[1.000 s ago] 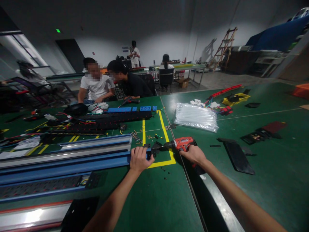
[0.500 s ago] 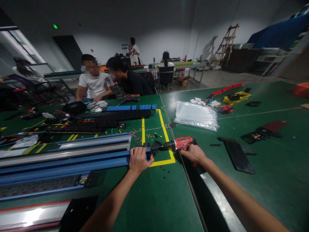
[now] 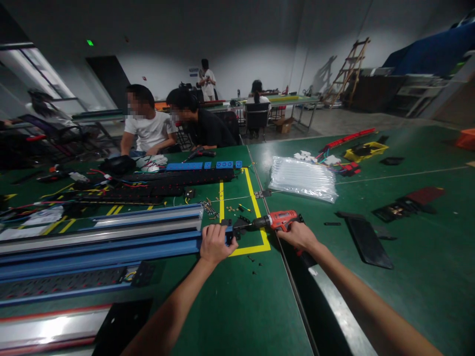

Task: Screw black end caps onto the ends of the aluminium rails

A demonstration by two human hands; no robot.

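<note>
My right hand (image 3: 300,236) is wrapped round the grip of a red and black cordless drill (image 3: 284,219), held level and pointing left. Its long bit meets a small black end piece (image 3: 236,232) at the tip of a blue metal profile (image 3: 159,251); whether it sits in a screw I cannot make out. Over that same end my left hand (image 3: 215,243) is closed, fingers across the top and thumb by the black piece. Loose black screws (image 3: 254,272) lie on the green table just in front, and small fasteners (image 3: 211,210) lie scattered behind the left hand.
More profiles and a black perforated strip (image 3: 85,284) lie at left. Behind are blue socket modules (image 3: 185,166) and wiring. A bubble-wrap pack (image 3: 302,179), yellow tray (image 3: 365,150) and black panel (image 3: 367,242) lie at right. Two people sit across the table. A seam (image 3: 287,277) divides the tabletop.
The view has shifted very slightly. A person across the table has turned their head to the left. Both my hands and the drill hold the same position.
</note>
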